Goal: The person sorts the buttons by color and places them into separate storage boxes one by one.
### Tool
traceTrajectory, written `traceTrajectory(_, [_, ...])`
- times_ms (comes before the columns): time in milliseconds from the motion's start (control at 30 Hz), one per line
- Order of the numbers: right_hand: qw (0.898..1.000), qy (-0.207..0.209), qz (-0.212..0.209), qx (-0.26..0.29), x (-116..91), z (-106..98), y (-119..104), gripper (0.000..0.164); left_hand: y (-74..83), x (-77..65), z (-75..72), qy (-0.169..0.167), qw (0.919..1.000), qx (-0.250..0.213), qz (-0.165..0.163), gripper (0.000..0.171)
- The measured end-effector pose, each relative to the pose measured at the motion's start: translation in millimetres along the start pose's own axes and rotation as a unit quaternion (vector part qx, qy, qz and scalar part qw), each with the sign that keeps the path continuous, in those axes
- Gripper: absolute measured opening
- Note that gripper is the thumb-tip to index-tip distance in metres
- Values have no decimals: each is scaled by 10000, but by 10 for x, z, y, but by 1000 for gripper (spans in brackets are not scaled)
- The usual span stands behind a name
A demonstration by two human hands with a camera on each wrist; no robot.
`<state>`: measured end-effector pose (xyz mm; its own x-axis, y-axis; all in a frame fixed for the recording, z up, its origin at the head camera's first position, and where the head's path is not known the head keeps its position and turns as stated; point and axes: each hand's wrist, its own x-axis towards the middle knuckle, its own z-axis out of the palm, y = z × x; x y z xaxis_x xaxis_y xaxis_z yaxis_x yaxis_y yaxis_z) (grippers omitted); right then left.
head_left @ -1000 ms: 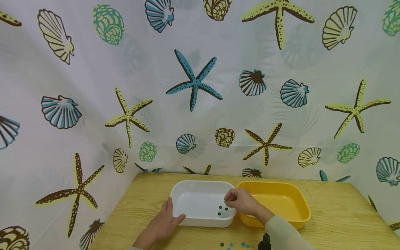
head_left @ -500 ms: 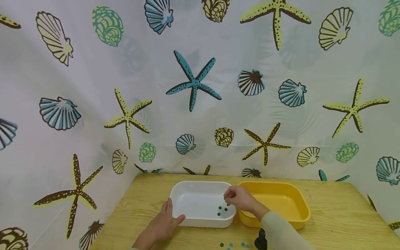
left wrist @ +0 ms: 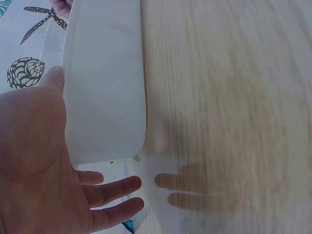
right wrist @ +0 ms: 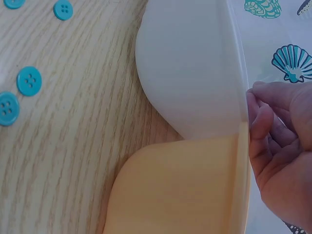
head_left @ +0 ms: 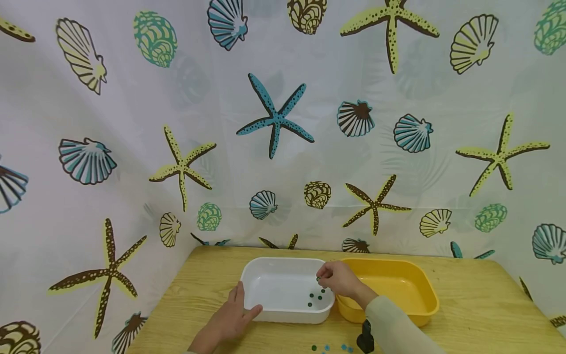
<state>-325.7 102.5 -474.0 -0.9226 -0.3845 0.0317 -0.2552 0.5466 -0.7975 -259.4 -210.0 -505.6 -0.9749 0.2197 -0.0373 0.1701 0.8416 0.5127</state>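
In the head view, my right hand [head_left: 340, 279] hovers over the right end of a white tub [head_left: 269, 310], pinching a small dark green button [head_left: 318, 279] between thumb and fingertips. Several green buttons [head_left: 311, 295] lie on the tub's floor below it. My left hand [head_left: 230, 313] rests against the tub's left front corner, thumb over the front rim. In the left wrist view, the left fingers [left wrist: 114, 191] stretch out straight past the tub's end. The right wrist view shows the right fingers curled above the rim; the held button is hidden there.
A yellow tub [head_left: 431, 309] stands right beside the white one. On the wooden table [head_left: 477, 305] in front lie one green button [head_left: 314, 347] and several blue buttons [right wrist: 29, 81]. A curtain [head_left: 309, 162] printed with shells and starfish hangs behind and at the sides.
Another green button has come to lie in the white tub beneath the right fingers, which have risen slightly and still pinch a button. The left hand stays in place.
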Motion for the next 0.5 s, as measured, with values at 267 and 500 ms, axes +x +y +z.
traceTrajectory(267, [10000,67,19,44,63,20,44,9,2,0,12,-4,10000,25,-23,93])
traceTrajectory(500, [9998,146,128,31,103,24,62,9,17,0,18,53,9999,87,-10,93])
